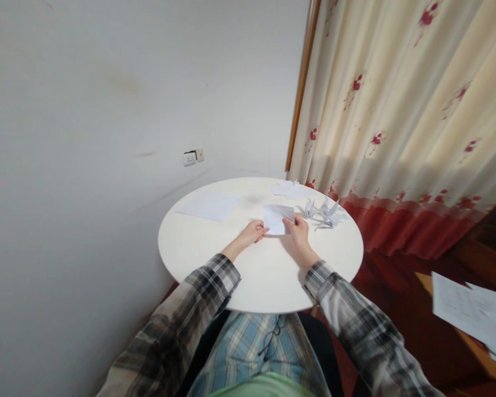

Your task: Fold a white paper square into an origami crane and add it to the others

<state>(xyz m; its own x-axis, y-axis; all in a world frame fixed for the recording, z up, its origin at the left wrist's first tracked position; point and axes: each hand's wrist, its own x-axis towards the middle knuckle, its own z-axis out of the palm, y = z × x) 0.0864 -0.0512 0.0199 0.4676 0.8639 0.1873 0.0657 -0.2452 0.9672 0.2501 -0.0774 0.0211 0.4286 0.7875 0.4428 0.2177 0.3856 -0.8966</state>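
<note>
A small, roughly square piece of white paper (pixel 278 219) is held up over the round white table. My left hand (pixel 255 230) pinches its lower left corner. My right hand (pixel 298 229) grips its right edge, the thumb lying on the face turned toward me. Just right of my right hand stand several folded paper cranes (pixel 327 212) in a cluster. Larger white sheets (pixel 210 205) lie flat on the table, farther out and to the left of my left hand.
The round white table (pixel 268 284) is in front of me, near the wall. At its far edge lie more paper pieces (pixel 287 189). A wall socket (pixel 189 159) is behind it, a patterned curtain (pixel 380 110) to the right. Printed papers (pixel 471 309) lie on a wooden surface at lower right.
</note>
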